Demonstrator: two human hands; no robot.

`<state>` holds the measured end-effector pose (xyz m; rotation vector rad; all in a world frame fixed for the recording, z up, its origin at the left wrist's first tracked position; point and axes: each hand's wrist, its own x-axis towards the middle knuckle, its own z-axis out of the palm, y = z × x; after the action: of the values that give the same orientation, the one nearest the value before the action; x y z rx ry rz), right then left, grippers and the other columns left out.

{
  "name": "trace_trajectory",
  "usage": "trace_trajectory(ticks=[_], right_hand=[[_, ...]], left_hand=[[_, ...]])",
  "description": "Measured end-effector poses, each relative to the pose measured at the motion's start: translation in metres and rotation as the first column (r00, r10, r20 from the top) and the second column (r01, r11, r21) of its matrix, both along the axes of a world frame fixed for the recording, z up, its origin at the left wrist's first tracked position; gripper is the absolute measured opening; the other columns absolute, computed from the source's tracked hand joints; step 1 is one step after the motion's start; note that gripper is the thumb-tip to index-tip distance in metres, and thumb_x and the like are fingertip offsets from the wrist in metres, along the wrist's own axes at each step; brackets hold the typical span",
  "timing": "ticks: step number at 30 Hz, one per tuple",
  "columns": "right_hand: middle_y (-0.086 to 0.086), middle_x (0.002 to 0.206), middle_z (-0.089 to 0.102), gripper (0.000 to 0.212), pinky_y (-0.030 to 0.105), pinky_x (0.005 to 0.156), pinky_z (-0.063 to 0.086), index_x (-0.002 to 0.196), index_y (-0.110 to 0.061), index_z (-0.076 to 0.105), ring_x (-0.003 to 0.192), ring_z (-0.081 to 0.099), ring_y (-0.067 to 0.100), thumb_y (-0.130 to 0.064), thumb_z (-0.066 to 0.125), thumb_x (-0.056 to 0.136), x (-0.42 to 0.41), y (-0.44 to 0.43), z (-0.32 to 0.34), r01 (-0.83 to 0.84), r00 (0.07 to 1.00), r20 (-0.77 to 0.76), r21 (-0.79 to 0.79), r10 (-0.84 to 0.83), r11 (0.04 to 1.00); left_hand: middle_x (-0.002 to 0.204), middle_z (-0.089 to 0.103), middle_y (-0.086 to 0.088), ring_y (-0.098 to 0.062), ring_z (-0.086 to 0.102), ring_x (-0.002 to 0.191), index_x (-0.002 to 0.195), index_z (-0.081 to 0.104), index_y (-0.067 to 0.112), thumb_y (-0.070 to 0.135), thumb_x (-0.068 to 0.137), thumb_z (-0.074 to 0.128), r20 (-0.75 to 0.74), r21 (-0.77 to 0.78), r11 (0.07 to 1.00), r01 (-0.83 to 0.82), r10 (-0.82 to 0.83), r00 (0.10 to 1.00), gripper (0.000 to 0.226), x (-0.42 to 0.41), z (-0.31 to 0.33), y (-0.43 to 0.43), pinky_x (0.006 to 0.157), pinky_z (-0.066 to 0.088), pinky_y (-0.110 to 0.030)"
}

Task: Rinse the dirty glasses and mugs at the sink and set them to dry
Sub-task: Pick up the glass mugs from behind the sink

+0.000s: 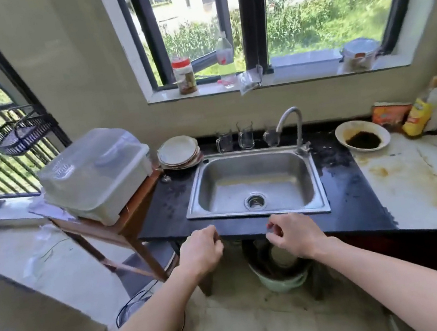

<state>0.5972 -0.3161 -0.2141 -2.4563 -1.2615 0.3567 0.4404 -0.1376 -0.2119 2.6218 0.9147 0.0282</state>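
Glass mugs [246, 135], three of them, stand upright in a row on the dark counter [167, 213] along the back rim of the steel sink [243, 184], and the rightmost one is partly behind the curved tap [292, 122]. From the head camera we see our left hand [201, 251] and right hand [294, 236] hovering side by side just in front of the counter's near edge, both with fingers loosely curled and nothing in them. Just left of the mugs there's a stack of plates [179, 153], and further left a lidded plastic dish box [95, 173] sits on a wooden stand [140, 200]. Off to the right, a bowl [349, 129] with dark gunk in it rests on the stained white worktop [403, 182].
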Motion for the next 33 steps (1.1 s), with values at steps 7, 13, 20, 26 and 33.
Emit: trace_trajectory(ticks=[7,13,20,26,33], right_hand=[[-0.009,0.098,0.068,0.025,0.026,0.071,0.037,0.112,-0.027,0.062,0.096,0.062,0.017,-0.039,0.054,0.092,0.096,0.125,-0.022,-0.072,0.997,-0.011,-0.022,0.072,0.997],[-0.011,0.1,0.068,0.028,0.029,0.077,0.043,0.116,-0.026,0.061,0.1,0.06,0.017,-0.038,0.052,0.092,0.161,0.231,-0.024,-0.143,0.989,-0.057,-0.098,0.138,0.985],[-0.008,0.101,0.07,0.029,0.032,0.078,0.048,0.113,-0.026,0.061,0.099,0.063,0.022,-0.035,0.057,0.086,0.178,0.358,-0.027,-0.225,0.974,-0.049,-0.099,0.221,0.969],[-0.001,0.134,0.053,0.062,0.037,0.09,0.048,0.14,-0.023,0.042,0.12,0.055,0.024,-0.043,0.064,0.086,0.166,0.503,-0.044,-0.229,0.972,-0.087,-0.106,0.22,0.968],[0.006,0.139,0.044,0.092,0.042,0.091,0.048,0.147,-0.021,0.028,0.126,0.045,0.028,-0.056,0.071,0.074,0.15,0.621,-0.077,-0.235,0.968,-0.132,-0.182,0.213,0.955]], left_hand=[[0.099,0.067,-0.002,-0.022,0.063,0.091,0.1,0.062,0.022,0.028,0.087,0.051,-0.01,-0.088,0.981,-0.175,0.175,0.984,0.018,0.072,-0.017,0.104,0.079,0.053,-0.034],[0.099,0.067,-0.003,-0.025,0.062,0.094,0.095,0.065,0.02,0.024,0.084,0.054,-0.015,-0.24,0.897,-0.37,0.378,0.926,0.016,0.121,-0.016,0.195,0.076,0.047,-0.029],[0.102,0.068,-0.002,-0.024,0.063,0.095,0.094,0.064,0.025,0.029,0.082,0.056,-0.11,-0.279,0.838,-0.468,0.456,0.883,0.015,0.12,-0.053,0.286,0.082,0.05,-0.03],[0.104,0.068,0.003,-0.018,0.063,0.094,0.099,0.063,0.027,0.029,0.088,0.054,-0.126,-0.292,0.844,-0.45,0.432,0.893,0.014,0.114,-0.084,0.382,0.079,0.05,-0.028],[0.1,0.07,-0.001,-0.022,0.064,0.094,0.098,0.066,0.021,0.023,0.089,0.053,-0.147,-0.343,0.837,-0.427,0.401,0.904,0.016,0.103,-0.118,0.442,0.081,0.05,-0.029]])
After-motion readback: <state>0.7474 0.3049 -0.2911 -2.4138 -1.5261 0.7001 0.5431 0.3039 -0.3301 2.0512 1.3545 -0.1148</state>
